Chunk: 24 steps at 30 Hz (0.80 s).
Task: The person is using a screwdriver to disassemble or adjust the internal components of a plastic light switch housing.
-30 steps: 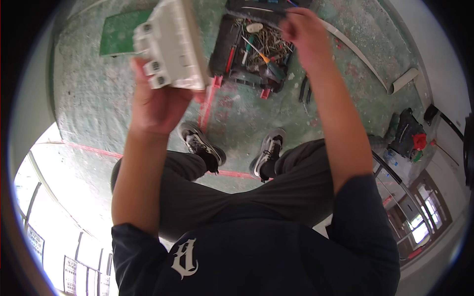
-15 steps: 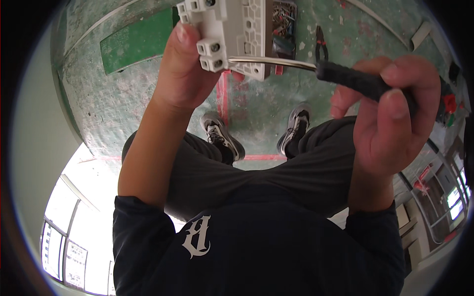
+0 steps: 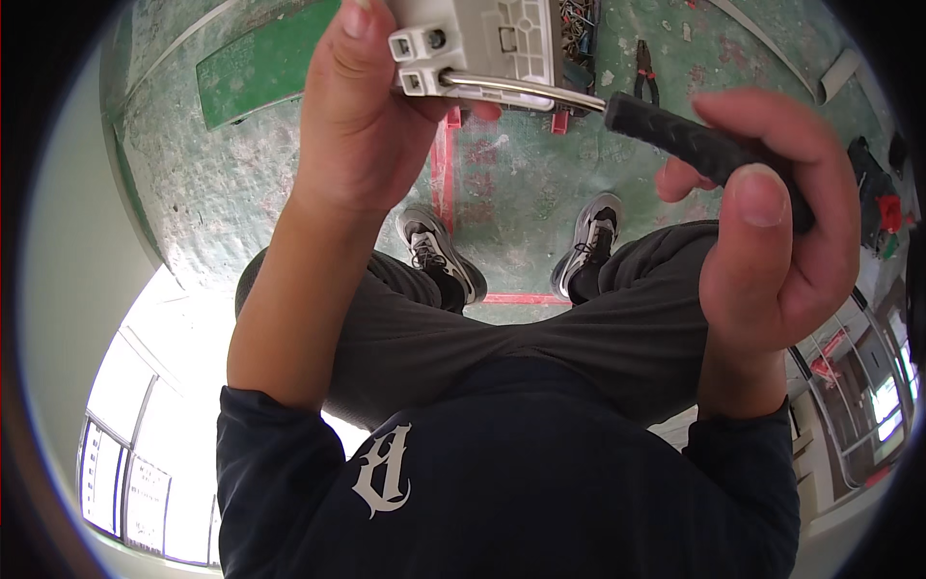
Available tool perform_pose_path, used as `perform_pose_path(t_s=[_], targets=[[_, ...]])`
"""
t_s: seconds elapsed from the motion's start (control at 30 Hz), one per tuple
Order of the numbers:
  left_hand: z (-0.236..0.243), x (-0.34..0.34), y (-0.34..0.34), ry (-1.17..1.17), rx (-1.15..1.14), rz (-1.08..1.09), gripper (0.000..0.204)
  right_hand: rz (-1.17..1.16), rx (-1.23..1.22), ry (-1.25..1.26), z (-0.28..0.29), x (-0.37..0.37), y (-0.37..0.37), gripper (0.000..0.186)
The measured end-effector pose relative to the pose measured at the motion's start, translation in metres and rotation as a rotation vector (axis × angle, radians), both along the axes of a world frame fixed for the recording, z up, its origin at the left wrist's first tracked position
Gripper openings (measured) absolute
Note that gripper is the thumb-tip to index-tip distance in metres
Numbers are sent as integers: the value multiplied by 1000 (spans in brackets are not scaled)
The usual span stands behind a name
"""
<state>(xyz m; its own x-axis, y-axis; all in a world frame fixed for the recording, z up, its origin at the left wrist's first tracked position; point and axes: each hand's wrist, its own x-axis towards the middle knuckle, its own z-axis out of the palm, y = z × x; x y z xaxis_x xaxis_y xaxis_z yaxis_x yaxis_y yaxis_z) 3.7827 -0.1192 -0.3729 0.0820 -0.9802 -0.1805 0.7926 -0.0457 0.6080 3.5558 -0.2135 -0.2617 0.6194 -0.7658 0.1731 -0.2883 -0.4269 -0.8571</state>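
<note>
My left hand (image 3: 359, 121) grips a white plastic wall switch or socket module (image 3: 473, 43) by its left side, thumb on the near face. Its back has square terminal blocks with screws and a honeycomb-ribbed frame; the picture's upper edge cuts off the rest. In my right hand (image 3: 781, 232) is a screwdriver (image 3: 666, 135) with a black handle and a bare metal shaft. Thumb and fingers are closed round the handle. The shaft points left across the module, its tip at the screw opening of the lowest terminal block.
Pliers (image 3: 646, 72) with red-and-black handles lie on the worn green floor (image 3: 511, 193). Beside them a box of screws and small parts (image 3: 579, 39) is partly hidden by the module. A green board (image 3: 260, 72) lies far left; a dark tool with red parts (image 3: 883, 207) is far right.
The module has shifted up in the picture, its top now out of frame. The screwdriver tip moved from beside the lowest terminal into its screw opening. My right thumb has slid along the handle.
</note>
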Motion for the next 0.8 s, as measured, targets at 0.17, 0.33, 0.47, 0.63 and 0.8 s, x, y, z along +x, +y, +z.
perform_pose_path(t_s=[0.17,0.33,0.47,0.63,0.8], targets=[[11,-2,-4,-169,138,182,70,0,155,98,8,-7,1,37],[13,-1,-8,-499,143,45,62,-68,205,126,10,-6,2,31],[45,-30,-25,-158,236,111,73,-6,314,151,-5,-13,-6,25],[23,-15,-20,-441,190,-9,64,137,62,181,-9,-14,-9,26],[28,-15,-18,-501,250,-51,64,210,-148,218,-18,-15,-13,25]])
